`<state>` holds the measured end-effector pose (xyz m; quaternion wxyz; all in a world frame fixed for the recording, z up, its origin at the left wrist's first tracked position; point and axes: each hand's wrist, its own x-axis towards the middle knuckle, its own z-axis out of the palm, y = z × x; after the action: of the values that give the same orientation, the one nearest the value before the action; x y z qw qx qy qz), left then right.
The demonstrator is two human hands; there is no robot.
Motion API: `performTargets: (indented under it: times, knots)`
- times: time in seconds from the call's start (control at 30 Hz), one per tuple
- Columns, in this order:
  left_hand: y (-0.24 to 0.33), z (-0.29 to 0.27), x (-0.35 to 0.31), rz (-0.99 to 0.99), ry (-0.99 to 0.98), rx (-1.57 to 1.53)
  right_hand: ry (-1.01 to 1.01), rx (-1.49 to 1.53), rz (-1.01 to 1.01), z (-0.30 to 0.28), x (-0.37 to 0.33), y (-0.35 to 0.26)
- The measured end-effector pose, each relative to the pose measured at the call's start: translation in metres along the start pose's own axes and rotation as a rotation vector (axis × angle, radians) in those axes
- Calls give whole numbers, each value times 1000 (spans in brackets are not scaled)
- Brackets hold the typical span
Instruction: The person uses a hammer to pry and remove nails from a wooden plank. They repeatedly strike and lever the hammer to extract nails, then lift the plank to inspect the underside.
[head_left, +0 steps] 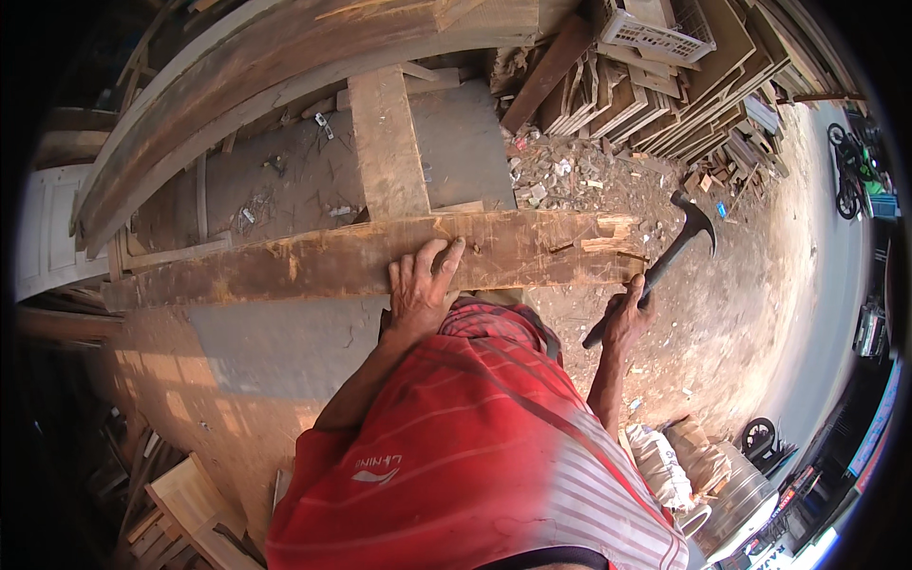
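Observation:
In front of me a long, worn brown wooden plank [313,256] lies from left to right. My left hand [423,283] rests on its near edge, fingers spread over the top face. My right hand [627,312] is closed round the dark handle of a claw hammer [673,256], just off the plank's right end. The hammer's head points away from me, beyond the near edge. Near that splintered end, what look like nails [562,248] stick out of the wood.
A shorter board [388,142] runs away from the plank toward a large curved beam [285,66]. Stacked boards [655,104] and a white plastic crate [655,33] stand at the far right. Wood scraps litter the ground. Sacks [660,465] lie at the near right, beside a road [826,313].

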<state>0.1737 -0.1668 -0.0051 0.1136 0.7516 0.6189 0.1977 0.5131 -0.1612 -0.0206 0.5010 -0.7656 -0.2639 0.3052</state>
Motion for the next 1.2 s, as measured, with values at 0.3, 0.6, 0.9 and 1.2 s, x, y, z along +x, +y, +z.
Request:
performTargets:
  times: [0.3,0.6,0.9,1.2]
  knots:
    - [-14,-10,-1,37,-22,-127,104,-66,28,17,-3,-9]
    - [-85,-38,-139,-789,348,-523,106,-110,94,9,8,6]
    - [-268,-78,-157,-1314,1320,-1561,332,-97,69,34,-9,-19]
    - [-303,-114,-102,-1389,1184,-1518,210,-59,84,10,2,4]
